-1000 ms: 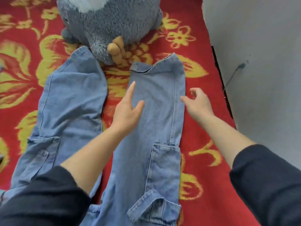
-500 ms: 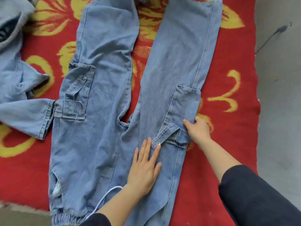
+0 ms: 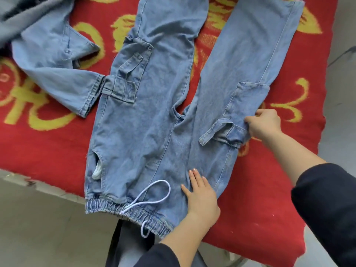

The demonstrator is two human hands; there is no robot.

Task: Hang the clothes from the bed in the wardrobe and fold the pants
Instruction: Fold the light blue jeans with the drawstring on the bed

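Observation:
Light blue denim cargo pants (image 3: 150, 132) lie flat on the red and yellow blanket (image 3: 48, 141) of the bed, legs spread away from me, elastic waistband with a white drawstring (image 3: 152, 199) at the near edge. My left hand (image 3: 202, 197) presses flat on the pants near the waistband, fingers straight. My right hand (image 3: 264, 124) grips the outer edge of the right leg beside its cargo pocket (image 3: 231, 130), fingers curled on the fabric.
A light blue denim shirt (image 3: 55, 74) lies crumpled at the left on the blanket, its sleeve cuff touching the pants' left pocket. A grey garment (image 3: 23, 18) lies at the far left. Grey floor (image 3: 48, 228) runs along the bed's near and right edges.
My view has dropped from the pant cuffs toward the waistband. Both hands slid down the right leg toward me; the left now presses near the waist and the right grips the pocket edge.

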